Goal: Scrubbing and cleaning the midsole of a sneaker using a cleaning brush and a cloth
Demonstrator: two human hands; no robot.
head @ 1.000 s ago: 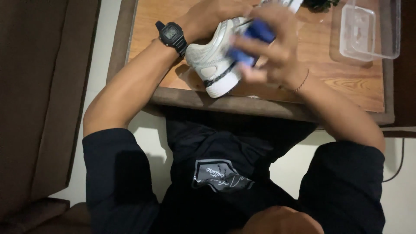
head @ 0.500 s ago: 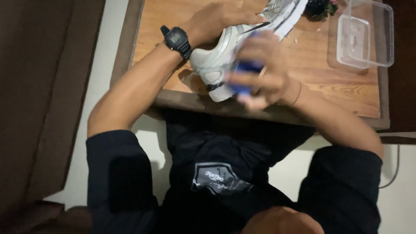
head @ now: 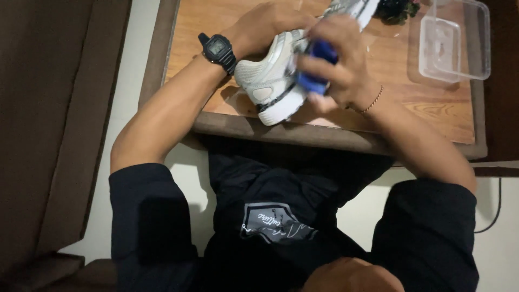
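left hand [head: 265, 24] gripping white sneaker [head: 275, 75], fingers wrapped | right hand [head: 338, 59] pinching blue cloth [head: 318, 67] against sneaker side | clear plastic container [head: 454, 40] lying at 2 o'clock on wooden table [head: 432, 108]

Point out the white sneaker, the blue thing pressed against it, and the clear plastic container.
white sneaker [head: 268, 81]: head view, heel side.
blue thing [head: 320, 53]: head view, top part showing between fingers.
clear plastic container [head: 478, 46]: head view, right rim.
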